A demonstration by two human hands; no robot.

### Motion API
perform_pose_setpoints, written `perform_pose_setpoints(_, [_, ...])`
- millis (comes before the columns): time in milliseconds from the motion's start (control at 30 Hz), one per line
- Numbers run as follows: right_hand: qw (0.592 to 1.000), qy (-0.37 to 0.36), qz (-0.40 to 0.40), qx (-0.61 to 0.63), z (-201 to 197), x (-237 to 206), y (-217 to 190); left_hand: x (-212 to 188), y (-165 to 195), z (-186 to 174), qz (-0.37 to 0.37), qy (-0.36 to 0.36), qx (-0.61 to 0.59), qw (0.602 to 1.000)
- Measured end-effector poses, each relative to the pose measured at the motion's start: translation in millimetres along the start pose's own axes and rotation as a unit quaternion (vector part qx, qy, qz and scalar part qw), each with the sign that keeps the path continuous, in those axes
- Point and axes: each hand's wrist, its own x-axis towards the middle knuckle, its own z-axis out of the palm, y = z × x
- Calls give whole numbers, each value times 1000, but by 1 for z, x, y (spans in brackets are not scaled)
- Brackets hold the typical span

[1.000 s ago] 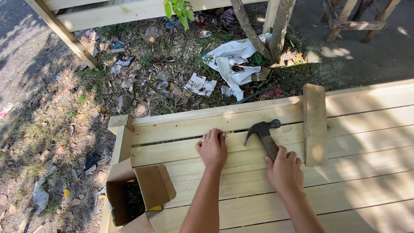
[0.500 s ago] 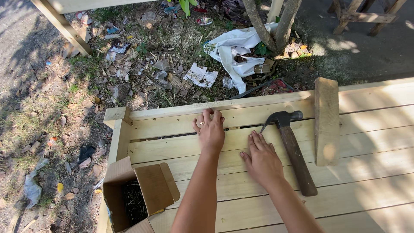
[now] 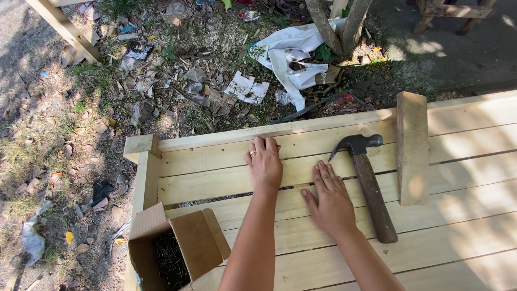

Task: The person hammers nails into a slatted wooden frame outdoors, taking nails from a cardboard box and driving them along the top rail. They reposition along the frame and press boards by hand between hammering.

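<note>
Here, seen from the head camera, the left hand (image 3: 265, 163) lies flat, fingers together and holding nothing, on the pale plank tabletop (image 3: 463, 226). The right hand (image 3: 329, 198) lies flat too, fingers spread and empty, just beside the hammer (image 3: 367, 183) lying on the boards. An open cardboard box (image 3: 177, 248) of nails sits nearby.
</note>
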Motion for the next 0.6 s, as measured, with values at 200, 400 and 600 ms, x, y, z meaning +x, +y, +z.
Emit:
perform_pose_setpoints(200, [1000,4,4,11,-1,1,-1,-1,-2,0,29,13,-15,999])
perform_pose_setpoints(400, [999,10,23,23,-10,2,-8,-31,3,-20,77,-2,-153,985])
perform_pose_setpoints(600, [999,-1,34,21,-10,2,-10,-39,17,-26,60,5,-109,992])
